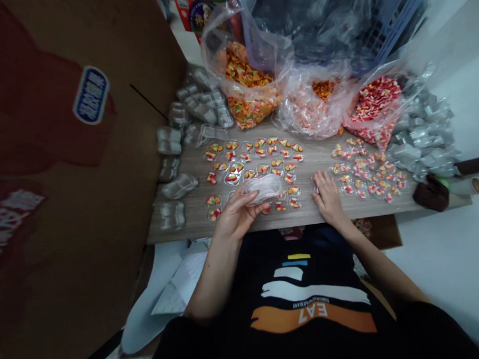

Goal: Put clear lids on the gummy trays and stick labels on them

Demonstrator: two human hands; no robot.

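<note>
My left hand (238,214) is closed around a stack of clear plastic trays (266,188), held over the table. Beneath and around it lie rows of small clear trays filled with colourful candy pieces (234,170); the stack hides some of them. My right hand (328,195) rests on the tabletop with its fingers stretched out. A small glint of clear plastic shows by its fingertips, too little to name. Just right of that hand sits a group of trays with red, white and yellow pieces (361,169).
At the back stand open plastic bags with orange pieces (251,89), more orange pieces (313,102) and red-and-white pieces (377,102). Empty clear trays are piled left (204,99) and right (420,134). A blue crate (395,24) stands behind; a large cardboard box (143,152) borders the left.
</note>
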